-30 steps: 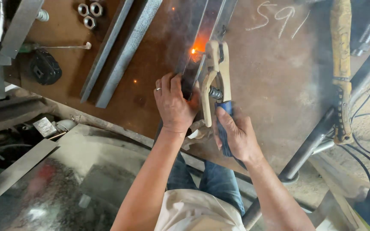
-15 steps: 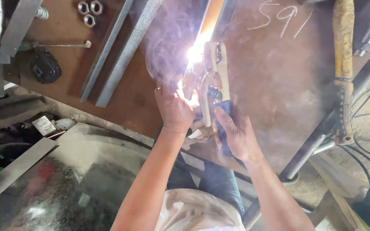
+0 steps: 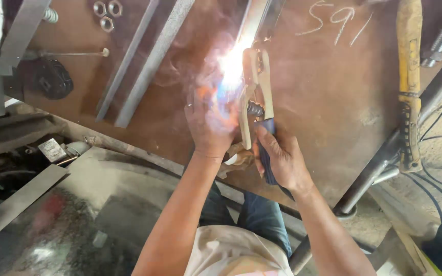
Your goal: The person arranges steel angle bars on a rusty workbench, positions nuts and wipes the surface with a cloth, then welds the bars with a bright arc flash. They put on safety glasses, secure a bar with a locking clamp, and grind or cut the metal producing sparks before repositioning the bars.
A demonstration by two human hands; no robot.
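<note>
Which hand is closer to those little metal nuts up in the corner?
Left. The left hand is beside the bright welding spark, below and right of the nuts. The right hand, holding the welding clamp, is farther right.

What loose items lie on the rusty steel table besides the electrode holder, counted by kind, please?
Hex nuts: 3
Flat steel bars: 2
Hammer with yellow handle: 1
Thin rod: 1
Black round part: 1
Total: 8

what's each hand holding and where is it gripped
The right hand grips the electrode holder by its dark lower handle. Glare and smoke hide what the left hand holds, if anything.
</note>
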